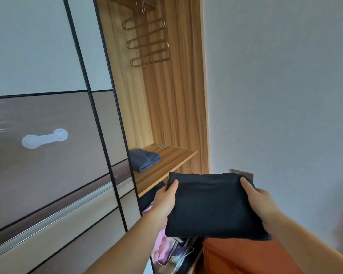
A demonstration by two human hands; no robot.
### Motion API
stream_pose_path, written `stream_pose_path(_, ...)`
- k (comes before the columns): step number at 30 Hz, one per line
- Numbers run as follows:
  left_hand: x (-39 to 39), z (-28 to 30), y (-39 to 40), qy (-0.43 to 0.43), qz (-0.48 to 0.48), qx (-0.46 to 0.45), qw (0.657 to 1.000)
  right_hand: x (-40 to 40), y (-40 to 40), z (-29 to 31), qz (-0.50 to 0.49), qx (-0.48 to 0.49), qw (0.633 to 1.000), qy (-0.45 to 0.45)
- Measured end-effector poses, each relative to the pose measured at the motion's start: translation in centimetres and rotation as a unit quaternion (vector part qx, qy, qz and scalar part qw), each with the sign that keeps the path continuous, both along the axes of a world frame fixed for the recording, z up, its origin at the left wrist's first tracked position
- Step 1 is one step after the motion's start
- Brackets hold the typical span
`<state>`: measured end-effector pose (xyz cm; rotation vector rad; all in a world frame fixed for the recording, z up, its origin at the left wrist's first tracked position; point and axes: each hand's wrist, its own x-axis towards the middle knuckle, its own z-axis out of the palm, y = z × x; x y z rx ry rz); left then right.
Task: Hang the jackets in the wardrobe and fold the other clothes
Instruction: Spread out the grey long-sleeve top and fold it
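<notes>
I carry a folded black garment (212, 204) in front of me, level and held from both sides. My left hand (164, 200) grips its left edge, thumb on top. My right hand (259, 202) grips its right edge the same way. The open wardrobe (176, 86) stands ahead, just beyond the garment. Its wooden shelf (172, 161) carries a folded blue garment (144, 159) at the left. A tiered metal hanger (147, 42) hangs empty from the rail above.
A sliding door (48, 115) with a white handle (45, 138) covers the left part of the wardrobe. Below the shelf lie pink and dark items (166, 246). An orange fabric (244, 256) sits under my right arm. A plain wall (285, 86) is at the right.
</notes>
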<state>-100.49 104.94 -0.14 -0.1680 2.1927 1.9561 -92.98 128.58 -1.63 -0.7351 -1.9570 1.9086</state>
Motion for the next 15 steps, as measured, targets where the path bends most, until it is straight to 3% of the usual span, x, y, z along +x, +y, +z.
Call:
stream_pose_path(7,-11.3,-1.8,0.7,-0.005,0.08,0.023,0.996,-13.1,1.2,-0.8,0.073,-0.01,0.997,-0.014)
stream_pose_path(15,-25.9,-5.4,5.1,0.029,0.085,0.038,0.995,-27.9,5.4,-2.1,0.078,0.041,0.994,-0.061)
